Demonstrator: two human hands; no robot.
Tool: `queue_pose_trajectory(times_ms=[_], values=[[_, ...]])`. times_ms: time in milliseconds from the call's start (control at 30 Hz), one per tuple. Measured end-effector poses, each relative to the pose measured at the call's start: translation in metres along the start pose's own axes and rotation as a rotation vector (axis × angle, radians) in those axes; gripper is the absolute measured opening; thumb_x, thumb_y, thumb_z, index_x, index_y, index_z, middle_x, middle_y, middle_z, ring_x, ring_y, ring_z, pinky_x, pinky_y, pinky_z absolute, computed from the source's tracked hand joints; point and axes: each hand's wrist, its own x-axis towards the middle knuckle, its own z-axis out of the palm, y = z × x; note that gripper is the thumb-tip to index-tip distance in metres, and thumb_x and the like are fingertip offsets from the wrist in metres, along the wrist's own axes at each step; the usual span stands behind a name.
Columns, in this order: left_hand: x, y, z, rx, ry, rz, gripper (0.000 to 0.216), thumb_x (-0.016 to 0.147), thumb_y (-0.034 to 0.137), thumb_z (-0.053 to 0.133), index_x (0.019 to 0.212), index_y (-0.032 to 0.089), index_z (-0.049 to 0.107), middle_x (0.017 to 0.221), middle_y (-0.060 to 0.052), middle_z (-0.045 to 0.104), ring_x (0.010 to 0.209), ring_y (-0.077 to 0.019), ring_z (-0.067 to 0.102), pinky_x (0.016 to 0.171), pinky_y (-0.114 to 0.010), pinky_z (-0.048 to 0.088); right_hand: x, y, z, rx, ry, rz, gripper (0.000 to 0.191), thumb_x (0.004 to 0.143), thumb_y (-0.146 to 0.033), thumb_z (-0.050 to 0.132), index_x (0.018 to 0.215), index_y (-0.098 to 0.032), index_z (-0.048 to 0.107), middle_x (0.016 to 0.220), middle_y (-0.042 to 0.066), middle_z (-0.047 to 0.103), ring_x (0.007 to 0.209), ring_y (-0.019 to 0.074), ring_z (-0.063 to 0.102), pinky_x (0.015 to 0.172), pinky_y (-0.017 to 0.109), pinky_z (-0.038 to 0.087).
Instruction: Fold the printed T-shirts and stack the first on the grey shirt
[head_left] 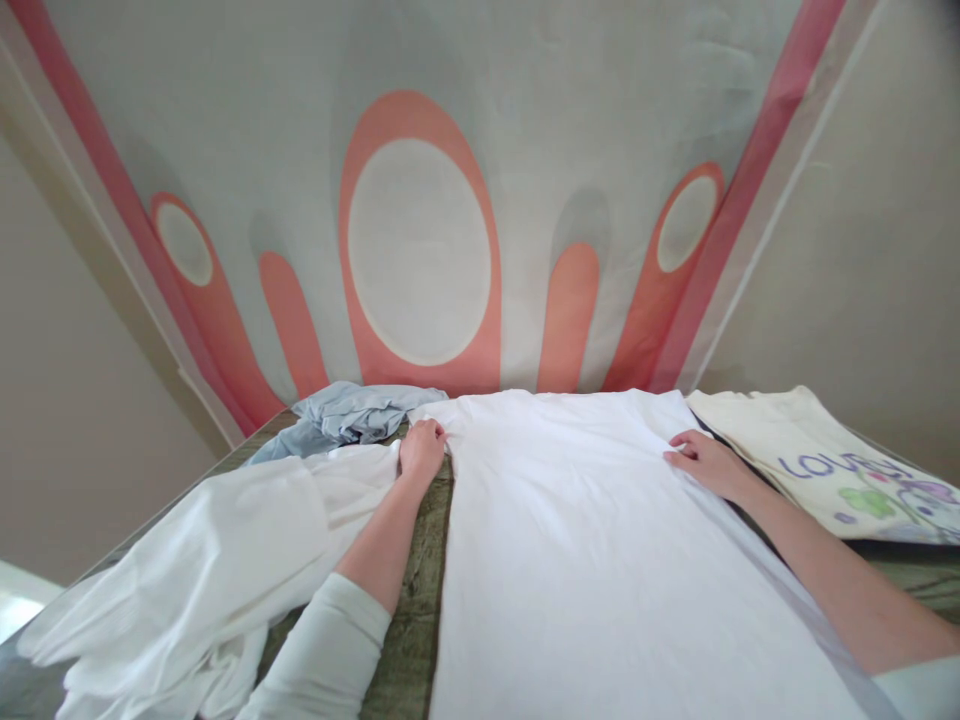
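Note:
A white T-shirt (570, 560) lies spread out flat before me, its near end running out of the bottom of the view. My left hand (424, 450) is closed at its far left edge, the fingers pinching the cloth near what looks like a sleeve. At the far right edge, my right hand (705, 462) has thumb and forefinger closing on the side of the same shirt. Light wrinkles cross the cloth between the hands. The fingertips of the left hand are partly hidden.
Left of the shirt lies a loose white garment (217, 560), with a crumpled grey-blue cloth (352, 412) behind it. A folded cream cloth (787, 440) with lettering and drawn flowers lies at right. The wooden table (412, 600) meets a wall with an orange printed backdrop (420, 115).

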Motion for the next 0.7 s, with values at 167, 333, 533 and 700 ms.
queue_pose_trajectory(times_ms=[167,333,533,700], values=[[-0.002,0.003,-0.005,0.002,-0.031,-0.049,0.021,0.083,0.028,0.050,0.098,0.015,0.056,0.101,-0.013,0.062,0.097,-0.0244,0.057,0.080,-0.031,0.041,-0.004,-0.007,-0.003,-0.065,0.002,0.011,0.032,0.075,-0.046,0.049,0.093,-0.019,0.053,0.059,-0.002,0.060,0.055,0.0163,0.054,0.053,0.027,0.035],[0.000,0.001,-0.016,-0.010,-0.142,-0.128,0.026,0.080,0.034,0.052,0.094,0.013,0.058,0.088,-0.014,0.067,0.086,-0.0255,0.063,0.070,-0.030,0.043,-0.004,-0.008,-0.005,-0.100,0.003,0.030,0.032,0.075,-0.047,0.050,0.093,-0.020,0.054,0.067,0.000,0.065,0.063,0.0184,0.059,0.057,0.028,0.037],[-0.003,-0.005,-0.018,0.022,-0.143,-0.192,0.036,0.077,0.041,0.054,0.100,0.012,0.057,0.101,-0.019,0.064,0.099,-0.0304,0.060,0.075,-0.034,0.043,-0.004,-0.011,-0.004,-0.124,0.016,0.063,0.034,0.078,-0.052,0.047,0.091,-0.022,0.059,0.073,0.003,0.066,0.071,0.0214,0.061,0.061,0.029,0.039],[-0.003,-0.013,-0.017,0.019,-0.104,-0.243,0.047,0.078,0.041,0.054,0.112,0.010,0.048,0.104,-0.020,0.063,0.099,-0.0317,0.060,0.076,-0.035,0.043,-0.001,-0.013,-0.005,-0.071,0.051,0.088,0.036,0.085,-0.045,0.035,0.080,-0.021,0.062,0.078,0.006,0.067,0.078,0.0230,0.060,0.066,0.030,0.041]])
